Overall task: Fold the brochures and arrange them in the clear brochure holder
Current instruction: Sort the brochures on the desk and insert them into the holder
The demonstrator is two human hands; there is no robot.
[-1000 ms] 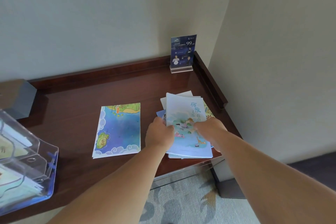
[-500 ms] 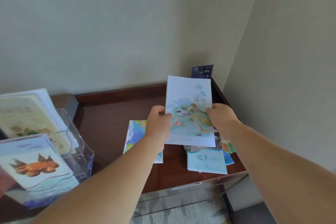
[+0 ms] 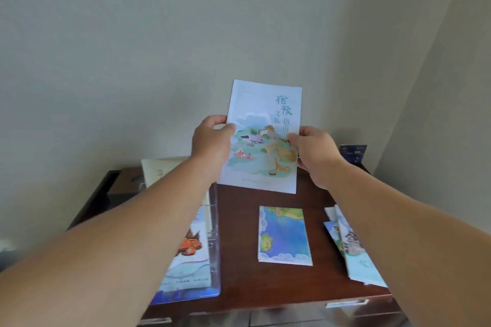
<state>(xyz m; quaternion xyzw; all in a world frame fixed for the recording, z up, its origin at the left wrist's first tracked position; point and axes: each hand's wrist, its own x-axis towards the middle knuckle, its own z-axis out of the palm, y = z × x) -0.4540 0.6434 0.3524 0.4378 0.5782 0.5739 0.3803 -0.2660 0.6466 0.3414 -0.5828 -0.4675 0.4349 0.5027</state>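
Note:
I hold a pale blue brochure (image 3: 263, 138) upright in the air above the back of the desk. My left hand (image 3: 212, 146) pinches its left edge and my right hand (image 3: 316, 154) pinches its right edge. The clear brochure holder (image 3: 214, 255) stands at the left, largely hidden behind my left forearm, with several brochures in it. A folded blue map brochure (image 3: 283, 236) lies flat on the desk in the middle. A loose pile of brochures (image 3: 353, 249) lies at the right, partly covered by my right forearm.
The dark wooden desk (image 3: 239, 281) sits in a corner between two pale walls. A small dark blue sign card (image 3: 354, 152) stands at the back right. A dark box (image 3: 122, 183) sits at the back left. The desk's front edge has drawer handles.
Both hands lifted the pale blue brochure off the right-hand pile and raised it higher. The view swung left, so the holder now sits under my left forearm.

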